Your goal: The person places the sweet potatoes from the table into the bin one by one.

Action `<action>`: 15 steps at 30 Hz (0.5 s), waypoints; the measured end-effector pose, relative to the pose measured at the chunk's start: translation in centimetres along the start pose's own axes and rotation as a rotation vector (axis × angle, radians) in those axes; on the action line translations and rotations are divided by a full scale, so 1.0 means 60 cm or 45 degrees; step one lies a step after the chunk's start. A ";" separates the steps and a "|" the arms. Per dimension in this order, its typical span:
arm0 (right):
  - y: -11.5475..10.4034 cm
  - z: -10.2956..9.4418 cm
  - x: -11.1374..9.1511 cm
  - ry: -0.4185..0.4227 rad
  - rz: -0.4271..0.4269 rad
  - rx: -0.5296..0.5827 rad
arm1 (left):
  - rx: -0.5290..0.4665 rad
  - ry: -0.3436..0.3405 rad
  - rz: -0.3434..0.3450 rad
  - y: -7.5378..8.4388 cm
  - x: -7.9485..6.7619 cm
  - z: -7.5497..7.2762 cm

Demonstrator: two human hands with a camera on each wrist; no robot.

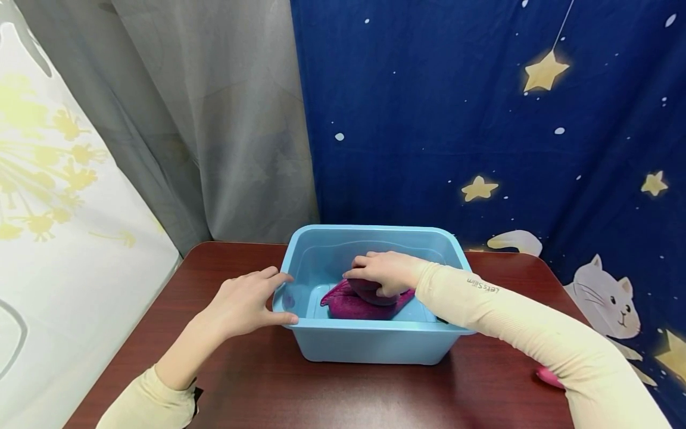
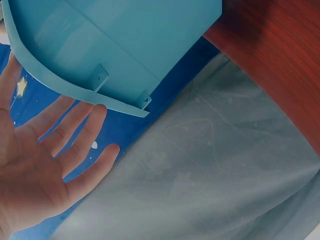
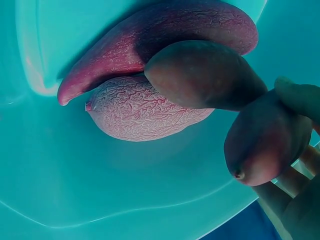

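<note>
My right hand point(image 1: 388, 273) reaches into a light blue plastic bin point(image 1: 375, 345) and grips a dark red, smooth, mango-like fruit point(image 3: 265, 142) between thumb and fingers. A second fruit of that kind point(image 3: 202, 75) touches it, lying over a pale pink, wrinkled sweet potato point(image 3: 142, 110). Behind these curves a longer purple sweet potato point(image 3: 165, 30). From above, my right hand hides part of the pile. My left hand point(image 1: 243, 304) rests at the bin's near left corner, its fingers spread and nearly straight, fingertips touching the rim point(image 2: 75, 90).
The bin stands on a dark red-brown table point(image 1: 236, 387). A bright pink object point(image 1: 549, 376) lies at the right, partly behind my right sleeve. Grey point(image 1: 241, 119) and blue starry curtains point(image 1: 402, 119) hang behind the table, with a white patterned cloth point(image 1: 64, 250) at the left.
</note>
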State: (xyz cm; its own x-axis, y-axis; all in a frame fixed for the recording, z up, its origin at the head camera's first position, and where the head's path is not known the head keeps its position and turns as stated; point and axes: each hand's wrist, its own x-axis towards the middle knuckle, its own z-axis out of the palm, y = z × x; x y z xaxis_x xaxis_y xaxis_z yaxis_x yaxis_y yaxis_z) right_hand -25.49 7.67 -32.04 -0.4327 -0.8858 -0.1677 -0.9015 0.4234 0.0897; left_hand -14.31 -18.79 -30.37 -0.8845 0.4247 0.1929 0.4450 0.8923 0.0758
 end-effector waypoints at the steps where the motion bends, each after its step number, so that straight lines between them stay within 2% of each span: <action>1: 0.000 0.000 0.000 -0.002 0.000 -0.002 | -0.001 0.000 0.000 0.000 0.000 0.000; 15: 0.002 -0.003 -0.002 0.015 -0.012 0.060 | 0.000 0.001 -0.003 -0.001 -0.001 0.000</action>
State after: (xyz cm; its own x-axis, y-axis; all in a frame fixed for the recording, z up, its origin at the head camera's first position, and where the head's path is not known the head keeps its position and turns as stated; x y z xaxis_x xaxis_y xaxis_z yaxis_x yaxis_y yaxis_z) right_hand -25.52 7.81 -31.81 -0.4245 -0.8917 -0.1570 -0.9050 0.4234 0.0420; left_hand -14.30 -18.84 -30.40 -0.8856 0.4222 0.1936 0.4426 0.8935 0.0764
